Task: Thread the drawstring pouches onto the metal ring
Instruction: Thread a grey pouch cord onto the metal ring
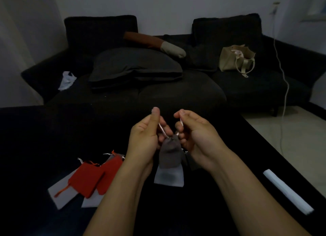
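Spanning the back of the room, a dark sofa carries a large grey cushion, a brown-and-cream bolster and a beige tote bag; a white cable hangs down the wall at its right end; a crumpled white bag lies on its left arm. In front stands a black table; a long white strip lies near its right edge. Left of centre on the table, red drawstring pouches overlap pale grey pouches; orange cords trail from the red ones. Above the table centre, a grey drawstring pouch hangs from its pale drawstring, and a lighter pouch shows just below it. The left hand has its fingers curled and pinches one end of the drawstring under a raised thumb; the right hand has its fingers curled and pinches the other end. The metal ring cannot be made out in the dim light; a small dark object shows beside the right palm, identity unclear. No brand, label or writing is legible.
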`<move>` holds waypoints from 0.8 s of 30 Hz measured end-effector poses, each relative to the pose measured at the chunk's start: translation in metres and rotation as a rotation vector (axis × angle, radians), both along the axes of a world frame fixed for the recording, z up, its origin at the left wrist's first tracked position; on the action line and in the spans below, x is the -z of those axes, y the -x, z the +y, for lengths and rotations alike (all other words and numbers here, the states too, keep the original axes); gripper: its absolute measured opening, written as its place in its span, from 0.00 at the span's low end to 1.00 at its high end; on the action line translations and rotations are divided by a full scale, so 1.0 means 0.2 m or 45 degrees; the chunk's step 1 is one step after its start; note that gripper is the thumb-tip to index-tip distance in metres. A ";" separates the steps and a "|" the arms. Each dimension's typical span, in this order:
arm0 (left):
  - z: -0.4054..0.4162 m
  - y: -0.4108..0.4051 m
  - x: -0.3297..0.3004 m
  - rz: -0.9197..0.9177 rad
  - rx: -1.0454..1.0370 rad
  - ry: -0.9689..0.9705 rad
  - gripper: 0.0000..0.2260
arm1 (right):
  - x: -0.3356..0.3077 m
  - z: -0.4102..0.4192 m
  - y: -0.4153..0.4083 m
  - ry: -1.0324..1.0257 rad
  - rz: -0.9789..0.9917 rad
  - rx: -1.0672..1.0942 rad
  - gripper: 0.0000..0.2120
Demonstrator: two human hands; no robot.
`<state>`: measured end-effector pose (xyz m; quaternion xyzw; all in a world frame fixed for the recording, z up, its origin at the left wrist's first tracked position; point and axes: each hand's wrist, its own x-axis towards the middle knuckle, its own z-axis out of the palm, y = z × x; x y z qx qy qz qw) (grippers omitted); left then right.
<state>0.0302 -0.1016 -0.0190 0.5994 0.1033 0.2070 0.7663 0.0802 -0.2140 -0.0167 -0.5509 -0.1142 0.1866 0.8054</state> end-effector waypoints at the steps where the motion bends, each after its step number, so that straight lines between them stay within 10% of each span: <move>1: 0.01 0.00 0.00 0.029 0.014 0.043 0.19 | 0.00 0.00 0.00 0.010 0.007 0.010 0.10; 13: 0.00 0.01 0.03 -0.083 0.305 0.009 0.09 | 0.01 -0.05 -0.01 -0.007 -0.144 0.055 0.10; 24: 0.05 0.00 0.04 -0.113 0.038 -0.221 0.11 | 0.01 -0.05 0.00 0.048 -0.145 -0.036 0.08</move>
